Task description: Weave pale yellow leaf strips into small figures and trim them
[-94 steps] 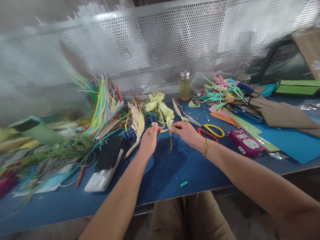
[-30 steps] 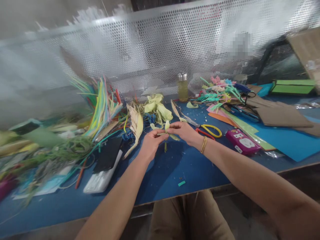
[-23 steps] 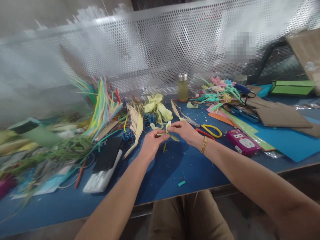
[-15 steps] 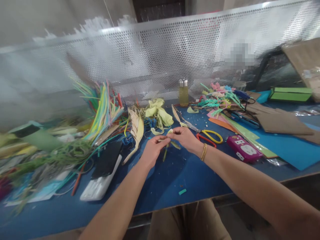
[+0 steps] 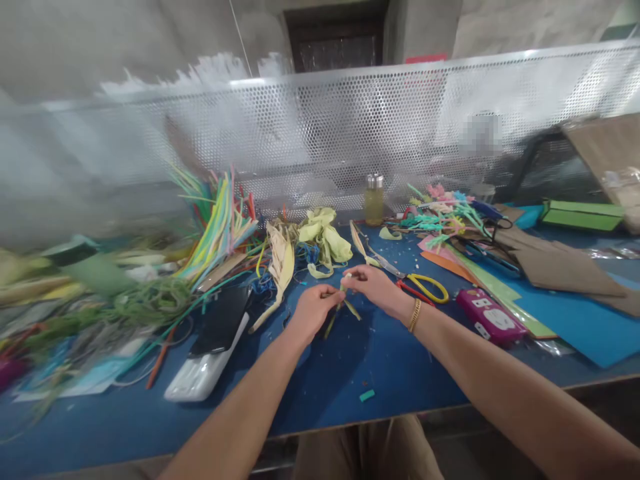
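Observation:
Both hands meet over the blue table (image 5: 345, 373). My left hand (image 5: 313, 311) is curled, its fingertips pinching a small pale-green paper piece (image 5: 343, 301) with a thin green stem hanging under it. My right hand (image 5: 375, 289), a gold bracelet on its wrist, pinches the same piece from the right side. The piece is held just above the tabletop. A heap of pale yellow-green paper petals (image 5: 323, 237) lies right behind the hands.
Yellow-and-red-handled scissors (image 5: 417, 287) lie beside my right hand, a pink device (image 5: 487, 313) further right. A glass bottle (image 5: 373, 200) stands by the perforated metal screen (image 5: 350, 133). Coloured strips (image 5: 217, 223), a black phone (image 5: 220, 320) and a white block (image 5: 200, 373) lie left. Paper sheets (image 5: 565, 277) cover the right.
My hands lowered the small paper piece closer to the table and kept working it between the fingertips; the camera tilted up a little.

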A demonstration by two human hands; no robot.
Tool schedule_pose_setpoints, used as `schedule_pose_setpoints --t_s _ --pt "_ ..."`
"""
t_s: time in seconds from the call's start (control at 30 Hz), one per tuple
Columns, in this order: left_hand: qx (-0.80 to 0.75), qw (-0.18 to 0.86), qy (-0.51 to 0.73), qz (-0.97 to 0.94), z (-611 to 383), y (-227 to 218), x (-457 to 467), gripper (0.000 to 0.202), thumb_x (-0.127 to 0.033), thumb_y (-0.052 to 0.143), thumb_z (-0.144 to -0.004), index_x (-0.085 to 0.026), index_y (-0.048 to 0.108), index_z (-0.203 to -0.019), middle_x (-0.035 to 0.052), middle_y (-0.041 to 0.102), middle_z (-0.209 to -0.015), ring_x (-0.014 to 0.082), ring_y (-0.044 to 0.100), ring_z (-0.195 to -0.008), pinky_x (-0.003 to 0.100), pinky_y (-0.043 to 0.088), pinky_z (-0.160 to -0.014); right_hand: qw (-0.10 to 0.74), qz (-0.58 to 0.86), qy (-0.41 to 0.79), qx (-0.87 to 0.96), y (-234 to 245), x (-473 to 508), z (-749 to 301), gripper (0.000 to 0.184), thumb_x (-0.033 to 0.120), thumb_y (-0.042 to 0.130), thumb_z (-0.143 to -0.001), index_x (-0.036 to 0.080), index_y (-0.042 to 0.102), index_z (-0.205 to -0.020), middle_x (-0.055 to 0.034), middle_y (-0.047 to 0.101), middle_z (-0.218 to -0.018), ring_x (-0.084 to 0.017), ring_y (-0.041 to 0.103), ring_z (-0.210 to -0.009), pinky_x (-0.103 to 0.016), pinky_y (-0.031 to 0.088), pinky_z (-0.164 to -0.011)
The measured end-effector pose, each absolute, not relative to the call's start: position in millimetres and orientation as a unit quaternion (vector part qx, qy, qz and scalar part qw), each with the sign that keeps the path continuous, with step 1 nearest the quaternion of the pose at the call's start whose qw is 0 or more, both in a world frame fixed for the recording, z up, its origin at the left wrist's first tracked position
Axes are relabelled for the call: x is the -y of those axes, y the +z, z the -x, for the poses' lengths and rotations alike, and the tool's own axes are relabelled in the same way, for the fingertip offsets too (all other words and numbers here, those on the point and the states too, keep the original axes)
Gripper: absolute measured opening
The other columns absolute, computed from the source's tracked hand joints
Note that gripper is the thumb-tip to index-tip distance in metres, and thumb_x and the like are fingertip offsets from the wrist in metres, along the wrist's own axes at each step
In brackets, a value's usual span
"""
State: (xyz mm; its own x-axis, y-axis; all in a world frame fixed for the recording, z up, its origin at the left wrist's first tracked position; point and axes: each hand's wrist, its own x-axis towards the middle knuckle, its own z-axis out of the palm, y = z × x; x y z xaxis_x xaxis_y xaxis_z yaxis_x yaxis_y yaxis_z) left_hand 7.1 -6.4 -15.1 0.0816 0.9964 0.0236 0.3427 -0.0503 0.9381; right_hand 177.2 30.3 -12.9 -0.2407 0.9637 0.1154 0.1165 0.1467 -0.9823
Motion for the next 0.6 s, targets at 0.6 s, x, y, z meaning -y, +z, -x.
schedule_pose_setpoints --t_s 0.6 --pt "-0.620 0.109 0.182 -0.755 17.8 47.2 18.3 0.040 -0.056 0.059 -0.078 -0.021 0.072 -0.095 0.0125 0.073 -0.091 0.0318 0.065 -0.086 0.034 0.039 -0.069 0.160 0.592 -0.051 0.788 42.8 -134.8 -119.6 0.038 0.046 0.052 -0.087 0.016 0.075 -0.090 -0.0160 0.072 -0.101 -0.028 0.061 -0.101 -0.039 0.036 -0.088"
